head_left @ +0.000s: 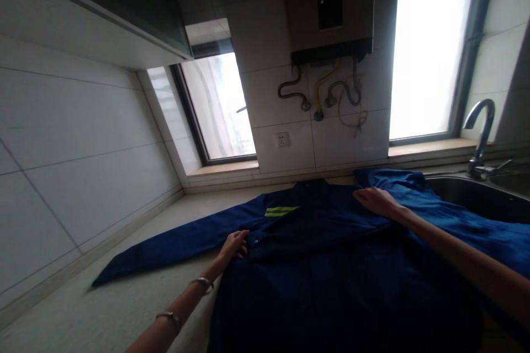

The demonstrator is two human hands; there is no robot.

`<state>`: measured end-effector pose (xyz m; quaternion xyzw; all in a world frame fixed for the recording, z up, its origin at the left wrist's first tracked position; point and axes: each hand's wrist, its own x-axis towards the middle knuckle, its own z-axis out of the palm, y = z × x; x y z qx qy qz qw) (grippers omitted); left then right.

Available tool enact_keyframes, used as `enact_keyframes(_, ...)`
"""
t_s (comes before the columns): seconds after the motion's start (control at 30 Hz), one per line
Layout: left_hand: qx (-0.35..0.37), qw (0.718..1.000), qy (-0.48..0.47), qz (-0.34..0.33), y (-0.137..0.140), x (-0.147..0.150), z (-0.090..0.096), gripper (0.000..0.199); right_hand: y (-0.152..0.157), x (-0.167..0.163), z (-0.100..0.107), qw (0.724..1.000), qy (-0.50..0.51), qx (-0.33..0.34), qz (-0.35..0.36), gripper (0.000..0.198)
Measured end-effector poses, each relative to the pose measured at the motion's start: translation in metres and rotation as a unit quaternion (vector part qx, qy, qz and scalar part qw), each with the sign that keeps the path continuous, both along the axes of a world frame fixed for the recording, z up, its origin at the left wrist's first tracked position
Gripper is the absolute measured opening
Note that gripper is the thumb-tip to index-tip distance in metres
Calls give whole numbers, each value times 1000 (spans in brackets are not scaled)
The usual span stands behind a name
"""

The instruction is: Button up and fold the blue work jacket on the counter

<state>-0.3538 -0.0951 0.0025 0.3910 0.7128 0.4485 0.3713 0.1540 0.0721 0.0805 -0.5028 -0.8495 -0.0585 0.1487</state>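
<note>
Surroundings: a grey countertop (136, 292) runs along a white tiled wall (74, 165); two windows (219, 105) let in light, and a water heater (329, 5) hangs between them with hoses (323, 94) below it and a wall socket (282, 139) under those.
Sink side: a dark sink (476, 198) with a curved tap (482, 132) lies at my right, and part of the cloth drapes over its near edge.
Garment: a dark blue work jacket (331, 265) lies spread flat on the counter before me, one sleeve (165, 248) stretched out to the left, a yellow-green reflective strip (280, 211) near the chest.
Left hand: my left hand (236, 245) rests at the jacket's left edge, fingers curled and pinching the fabric; bracelets (202, 282) sit on that wrist.
Right hand: my right hand (375, 201) lies flat on the jacket's far right shoulder area, fingers spread loosely, pressing down and gripping nothing.
Obstructions: nothing stands between my hands and the cloth.
</note>
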Motion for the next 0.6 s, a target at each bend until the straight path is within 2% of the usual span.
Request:
enact_keyframes(0.07, 49, 995, 83, -23, -5, 6, -2, 45, 9, -28, -24, 999, 7, 4, 33, 49)
enact_keyframes(0.13, 102, 985, 139, -18, -11, 11, -3, 38, 23, -46, -53, 999, -11, -7, 29, 55)
enact_keyframes(0.2, 132, 977, 165, -10, -16, 14, -4, 31, 39, -52, -80, 999, -23, -30, -27, 62)
enact_keyframes(0.3, 133, 964, 230, -20, -19, 18, -4, 18, 62, -48, -109, 990, -9, -91, -104, 70)
enact_keyframes(0.43, 111, 943, 310, -35, -14, 19, 1, 8, 78, -40, -126, 984, 5, -119, -128, 72)
enact_keyframes(0.6, 100, 960, 259, -26, -8, 12, 8, 38, 79, -38, -130, 988, 1, -104, -114, 67)
